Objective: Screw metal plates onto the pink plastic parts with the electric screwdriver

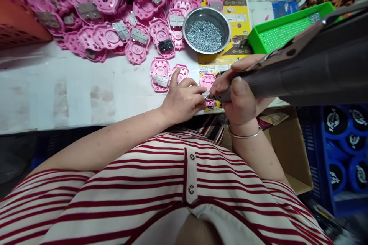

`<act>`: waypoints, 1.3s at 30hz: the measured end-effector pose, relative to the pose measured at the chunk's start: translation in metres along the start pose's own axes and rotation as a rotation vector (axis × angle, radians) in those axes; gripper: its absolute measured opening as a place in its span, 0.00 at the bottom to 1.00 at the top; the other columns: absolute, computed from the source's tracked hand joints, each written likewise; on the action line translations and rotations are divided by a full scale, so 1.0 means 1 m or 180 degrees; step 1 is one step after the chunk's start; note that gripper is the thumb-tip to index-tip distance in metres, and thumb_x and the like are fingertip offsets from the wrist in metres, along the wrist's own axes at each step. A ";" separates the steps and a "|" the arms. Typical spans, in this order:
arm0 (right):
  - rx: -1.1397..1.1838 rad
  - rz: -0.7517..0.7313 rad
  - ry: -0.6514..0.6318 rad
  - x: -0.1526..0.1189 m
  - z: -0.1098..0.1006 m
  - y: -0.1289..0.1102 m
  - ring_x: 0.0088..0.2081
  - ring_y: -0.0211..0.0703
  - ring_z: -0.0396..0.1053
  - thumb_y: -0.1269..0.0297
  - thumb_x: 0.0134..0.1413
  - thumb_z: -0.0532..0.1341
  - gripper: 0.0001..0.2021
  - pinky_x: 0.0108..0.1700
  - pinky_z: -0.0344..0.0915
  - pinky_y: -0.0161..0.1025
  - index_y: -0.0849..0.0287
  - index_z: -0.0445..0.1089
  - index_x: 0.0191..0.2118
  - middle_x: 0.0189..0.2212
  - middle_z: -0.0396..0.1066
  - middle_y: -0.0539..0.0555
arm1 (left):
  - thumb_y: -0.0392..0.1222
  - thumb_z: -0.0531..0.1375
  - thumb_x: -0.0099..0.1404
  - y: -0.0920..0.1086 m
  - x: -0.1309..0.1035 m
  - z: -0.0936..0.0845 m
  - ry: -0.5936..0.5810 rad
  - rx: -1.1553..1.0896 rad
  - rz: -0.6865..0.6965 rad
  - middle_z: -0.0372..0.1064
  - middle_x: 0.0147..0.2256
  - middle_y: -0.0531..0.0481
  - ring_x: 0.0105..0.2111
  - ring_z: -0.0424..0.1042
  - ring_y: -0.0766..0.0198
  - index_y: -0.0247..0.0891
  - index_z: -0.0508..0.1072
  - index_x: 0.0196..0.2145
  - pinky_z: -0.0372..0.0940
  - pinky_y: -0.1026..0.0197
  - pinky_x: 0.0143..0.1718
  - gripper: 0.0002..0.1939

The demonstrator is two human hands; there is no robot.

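My right hand is wrapped around a long dark grey power screwdriver, its tip pointing down and left. That tip meets a pink plastic part near the table's front edge, partly covered by my fingers. My left hand reaches in from the left, thumb and fingertips closed at this part's left side, beside the tip. Whether a screw is between them is hidden. Under its outstretched little finger lies another pink part. Left of that, a pink part with a silver metal plate lies flat.
A metal bowl of small screws stands behind my hands. Pink parts are heaped at the back left, by an orange basket. A green tray sits right. Below are a cardboard box and a blue crate.
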State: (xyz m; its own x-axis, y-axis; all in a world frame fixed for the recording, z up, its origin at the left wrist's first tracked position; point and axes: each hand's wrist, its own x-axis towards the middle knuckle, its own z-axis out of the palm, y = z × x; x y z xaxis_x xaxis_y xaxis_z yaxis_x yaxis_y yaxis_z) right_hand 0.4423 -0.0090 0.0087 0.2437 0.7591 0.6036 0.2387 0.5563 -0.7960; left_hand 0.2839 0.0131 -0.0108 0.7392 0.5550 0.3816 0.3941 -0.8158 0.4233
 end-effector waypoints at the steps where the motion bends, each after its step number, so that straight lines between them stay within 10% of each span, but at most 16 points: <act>1: 0.0214 -0.0303 0.0144 0.003 0.002 -0.006 0.15 0.32 0.57 0.43 0.54 0.61 0.16 0.18 0.62 0.33 0.42 0.67 0.45 0.17 0.56 0.41 | 0.45 0.65 0.65 -0.001 0.000 0.001 0.0030 -0.0038 0.0002 0.80 0.38 0.55 0.45 0.71 0.54 0.49 0.81 0.30 0.40 0.24 0.66 0.06; 10: 0.1029 -0.0546 0.0424 0.015 0.011 -0.071 0.16 0.30 0.59 0.58 0.55 0.62 0.10 0.17 0.65 0.30 0.52 0.75 0.41 0.17 0.58 0.41 | 0.54 0.69 0.60 -0.003 -0.003 -0.002 0.0356 -0.0319 -0.0211 0.75 0.54 0.54 0.58 0.64 0.48 0.48 0.81 0.27 0.38 0.30 0.68 0.10; 39: 0.1045 -0.0312 0.0424 0.009 0.016 -0.068 0.17 0.31 0.64 0.59 0.55 0.65 0.10 0.19 0.66 0.32 0.54 0.74 0.42 0.19 0.66 0.42 | 0.58 0.65 0.64 0.001 -0.003 -0.005 0.0123 -0.0276 -0.0348 0.71 0.58 0.53 0.62 0.60 0.46 0.46 0.77 0.27 0.31 0.31 0.70 0.16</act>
State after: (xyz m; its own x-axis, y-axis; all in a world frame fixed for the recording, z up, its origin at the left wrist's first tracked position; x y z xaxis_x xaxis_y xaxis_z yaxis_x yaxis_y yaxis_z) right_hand 0.4133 -0.0342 0.0674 0.3600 0.6582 0.6612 -0.0422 0.7195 -0.6932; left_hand 0.2795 0.0118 -0.0070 0.6722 0.6470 0.3600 0.4211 -0.7340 0.5329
